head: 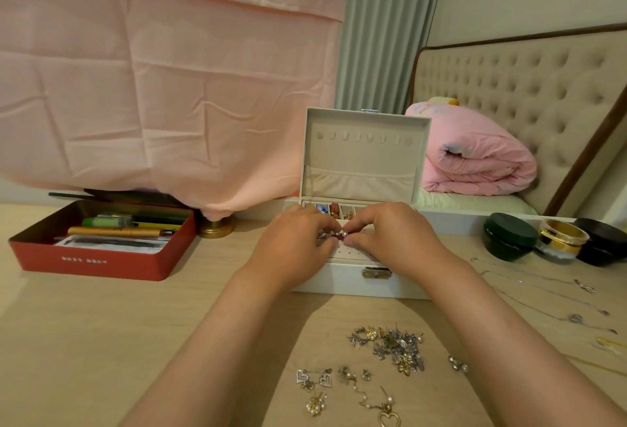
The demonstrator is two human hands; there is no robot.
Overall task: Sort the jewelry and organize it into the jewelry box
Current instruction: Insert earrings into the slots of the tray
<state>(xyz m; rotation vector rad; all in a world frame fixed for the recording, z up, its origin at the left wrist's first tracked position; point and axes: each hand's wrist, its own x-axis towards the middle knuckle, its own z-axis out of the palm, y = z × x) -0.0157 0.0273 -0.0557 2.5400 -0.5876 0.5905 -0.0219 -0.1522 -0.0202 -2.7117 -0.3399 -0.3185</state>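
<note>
A white jewelry box (359,282) stands open at the middle of the table, its lid upright. Both hands hover over its tray. My left hand (291,243) and my right hand (390,238) meet fingertip to fingertip and pinch a small earring with a pearl and a dark red stone (341,235) above the perforated earring panel (349,252). Back compartments hold a few coloured pieces (334,208). A heap of loose earrings (393,347) lies on the table in front of the box, with heart pendants (314,379) and a gold heart piece (388,418) nearer me.
A red tin (91,262) of pens sits at the left. Thin chain necklaces (543,291) lie at the right, beyond them dark round jars (507,236) and a gold bangle (563,235). A brass lamp base (217,226) stands behind the tin. A bed lies beyond the table.
</note>
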